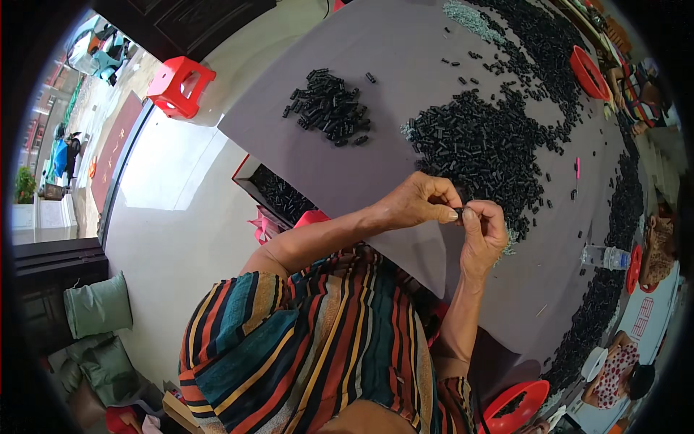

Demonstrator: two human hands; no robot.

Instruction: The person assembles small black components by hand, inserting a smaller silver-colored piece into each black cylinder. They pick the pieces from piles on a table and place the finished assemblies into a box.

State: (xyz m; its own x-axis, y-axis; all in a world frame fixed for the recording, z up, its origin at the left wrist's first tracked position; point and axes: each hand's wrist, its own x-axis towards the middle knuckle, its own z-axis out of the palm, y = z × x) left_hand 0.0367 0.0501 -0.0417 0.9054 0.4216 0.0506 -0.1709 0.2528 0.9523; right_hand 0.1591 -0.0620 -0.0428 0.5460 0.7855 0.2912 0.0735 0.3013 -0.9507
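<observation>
Above the table's near edge, my left hand (423,197) and my right hand (483,237) meet at the fingertips. Both pinch a small black plastic part (460,213), mostly covered by thumbs and forefingers, so its exact kind is unclear. Just beyond my hands spreads a big heap of short black cylindrical parts (477,141). A smaller pile of similar black parts (329,106) lies farther left on the grey-covered table (282,163). Small pale green pieces (511,242) peek out beside my right hand.
Below the table's left edge stands an open box of black parts (282,192). More black parts (611,289) line the far right, with a clear plastic bottle (606,257), a pink pen (577,168) and red basins (531,394). A red stool (181,87) stands on the floor; other people sit at right.
</observation>
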